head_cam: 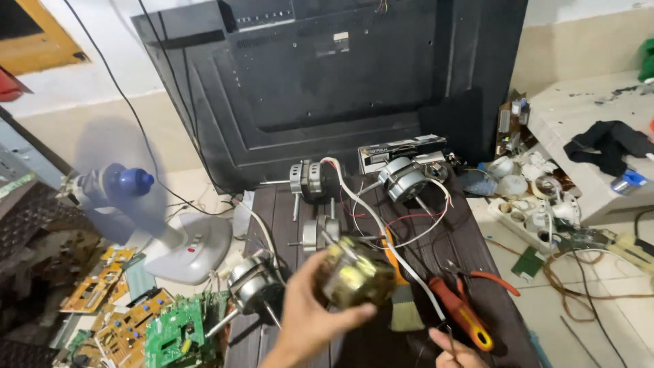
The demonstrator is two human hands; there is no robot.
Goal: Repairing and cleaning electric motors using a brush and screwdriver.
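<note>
My left hand (308, 315) holds a small fan motor (356, 274) with brass-coloured windings, lifted above the dark slatted table (289, 211); the motor is blurred. My right hand (455, 353) shows only at the bottom edge, with its fingers around a thin dark wire or tool; what it is I cannot tell. Red-handled pliers (458, 307) lie just above that hand. A white cable (381, 232) runs from the motor area toward the far motors.
Three more motors lie on the table: a silver motor (253, 283) near left, a dark motor (310, 180) at the back, a grey motor (403, 178) to its right. A black TV back panel (327, 82) leans behind. A running blue desk fan (122, 187) and circuit boards (146, 324) sit left; lamp sockets (538, 197) right.
</note>
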